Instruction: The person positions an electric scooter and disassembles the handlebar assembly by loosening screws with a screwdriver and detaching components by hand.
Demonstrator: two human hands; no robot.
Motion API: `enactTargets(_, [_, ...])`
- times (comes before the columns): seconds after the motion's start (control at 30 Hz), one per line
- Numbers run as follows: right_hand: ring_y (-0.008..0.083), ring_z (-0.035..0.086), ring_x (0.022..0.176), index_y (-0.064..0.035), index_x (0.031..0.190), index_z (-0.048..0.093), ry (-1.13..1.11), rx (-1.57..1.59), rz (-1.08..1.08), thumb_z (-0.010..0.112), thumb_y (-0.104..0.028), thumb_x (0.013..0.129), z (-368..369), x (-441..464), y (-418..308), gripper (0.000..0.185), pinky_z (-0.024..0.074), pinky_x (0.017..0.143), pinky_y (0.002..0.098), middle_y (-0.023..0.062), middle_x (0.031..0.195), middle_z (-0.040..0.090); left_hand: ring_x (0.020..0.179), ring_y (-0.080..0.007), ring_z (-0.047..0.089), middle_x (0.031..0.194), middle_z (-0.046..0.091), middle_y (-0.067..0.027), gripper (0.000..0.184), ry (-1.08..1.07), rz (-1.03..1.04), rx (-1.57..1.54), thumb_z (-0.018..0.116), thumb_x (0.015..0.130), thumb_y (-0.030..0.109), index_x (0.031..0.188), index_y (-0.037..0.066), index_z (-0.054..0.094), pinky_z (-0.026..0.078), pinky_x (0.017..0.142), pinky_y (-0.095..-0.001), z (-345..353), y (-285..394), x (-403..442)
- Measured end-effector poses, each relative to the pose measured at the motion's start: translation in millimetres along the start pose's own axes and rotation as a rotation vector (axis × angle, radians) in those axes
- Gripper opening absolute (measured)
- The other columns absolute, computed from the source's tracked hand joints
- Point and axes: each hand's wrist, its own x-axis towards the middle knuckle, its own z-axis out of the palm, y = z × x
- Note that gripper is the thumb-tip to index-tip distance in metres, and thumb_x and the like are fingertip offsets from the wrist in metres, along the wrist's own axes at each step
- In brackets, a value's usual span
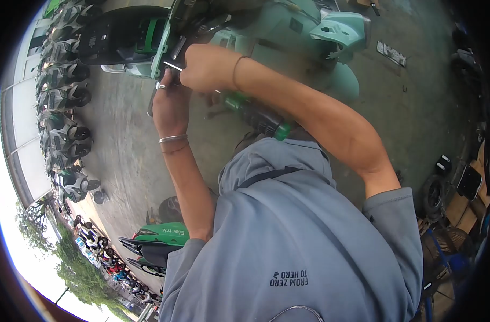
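Note:
My right hand (207, 67) is closed in a fist around a thin metal rod tool (173, 66), whose bright shaft sticks out to the left. Just below it, my left hand (172, 104), with a ring and a bracelet, reaches up to the scooter's dark inner parts (176, 48). Its fingers are bent and partly hidden, and what they grip cannot be made out. The tool's tip lies close to the left thumb. Beside both hands is the scooter's pale green panel (160, 53), next to the black seat (121, 36). Beneath my right forearm is a green-and-black object (258, 118).
Pale green body panels (339, 32) are at the upper right. A flat printed plate (391, 53) lies on the concrete floor (127, 161). Parked scooters (60, 99) line the left side. A green scooter (162, 234) stands near my left elbow, and a wheel (434, 193) lies at right.

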Motion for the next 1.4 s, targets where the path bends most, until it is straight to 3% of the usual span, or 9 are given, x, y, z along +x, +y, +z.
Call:
enactTargets(0.07, [0.0358,0.068,0.070,0.0084,0.072,0.068,0.011,0.040,0.003,0.054,-0.019,0.076,4,2,2,0.031,0.0540,0.068,0.0433,0.0251,0.072,0.067,0.091,-0.0138,0.058,0.099,0.064,-0.0063,0.029,0.068,-0.137,-0.325,0.048,0.105,0.020,0.109,-0.005,0.063,0.047,0.084,-0.0281,10,9,-2])
enactTargets(0.43, [0.0357,0.071,0.072,0.0075,0.080,0.071,0.036,0.071,0.047,0.055,-0.017,0.080,13,3,8,0.029,0.0568,0.072,0.0426,0.0254,0.078,0.070,0.084,-0.0100,0.056,0.096,0.063,-0.0034,0.031,-0.008,-0.106,-0.181,0.050,0.105,0.020,0.112,-0.007,0.063,0.046,0.075,-0.0246,-5,-6,20])
enactTargets(0.7, [0.0251,0.072,0.073,0.0101,0.112,0.062,0.055,0.341,-0.070,0.056,-0.034,0.098,18,-31,42,0.047,0.0598,0.057,0.0350,0.0194,0.097,0.070,0.067,-0.0062,0.048,0.077,0.056,0.0021,0.038,0.160,-0.081,-0.018,0.050,0.105,0.029,0.107,-0.005,0.068,0.037,0.057,-0.0228,3,-5,20])
enactTargets(0.83, [0.0228,0.069,0.070,0.0060,0.130,0.050,-0.094,1.107,0.239,0.058,-0.037,0.097,14,-116,35,0.055,0.0574,0.046,0.0308,0.0190,0.105,0.062,0.068,-0.0069,0.046,0.077,0.054,0.0015,0.034,0.128,0.024,0.259,0.052,0.105,0.025,0.104,-0.005,0.068,0.038,0.059,-0.0232,-4,-9,21])
enactTargets(0.87, [0.0213,0.067,0.068,0.0017,0.134,0.049,-0.104,1.181,0.296,0.059,-0.038,0.097,16,-127,29,0.055,0.0482,0.035,0.0299,0.0181,0.101,0.060,0.069,-0.0062,0.050,0.085,0.059,-0.0017,0.024,0.137,-0.014,0.028,0.057,0.101,0.020,0.106,-0.002,0.066,0.040,0.060,-0.0220,2,-6,19])
enactTargets(0.97, [0.0194,0.065,0.066,0.0003,0.132,0.051,-0.046,1.144,0.266,0.059,-0.035,0.097,24,-129,36,0.051,0.0468,0.040,0.0324,0.0143,0.099,0.062,0.071,-0.0063,0.054,0.093,0.065,-0.0051,0.017,0.107,-0.102,-0.284,0.062,0.098,0.015,0.108,0.002,0.064,0.044,0.061,-0.0207,5,-2,14])
enactTargets(1.13, [0.0200,0.062,0.062,-0.0004,0.124,0.058,0.349,-0.009,-0.068,0.061,-0.020,0.091,43,-122,40,0.038,0.0512,0.059,0.0324,0.0092,0.086,0.063,0.079,-0.0140,0.053,0.091,0.059,-0.0039,0.034,0.190,-0.077,-0.079,0.060,0.100,0.028,0.108,-0.004,0.064,0.044,0.074,-0.0259,12,0,14])
enactTargets(1.27, [0.0338,0.067,0.074,0.0043,0.122,0.059,0.622,-0.549,-0.235,0.065,-0.016,0.082,49,-131,38,0.045,0.0567,0.060,0.0449,0.0205,0.094,0.062,0.081,-0.0112,0.056,0.089,0.061,-0.0016,0.029,0.123,-0.102,-0.270,0.060,0.100,0.024,0.112,-0.003,0.064,0.045,0.075,-0.0261,14,-1,12])
enactTargets(1.4, [0.0266,0.066,0.071,0.0040,0.122,0.060,0.729,-0.046,-0.264,0.066,-0.019,0.086,59,-119,59,0.043,0.0541,0.056,0.0349,0.0193,0.092,0.062,0.078,-0.0093,0.056,0.088,0.062,-0.0017,0.020,0.108,-0.071,-0.307,0.060,0.100,0.018,0.106,0.000,0.065,0.045,0.069,-0.0244,8,-6,16])
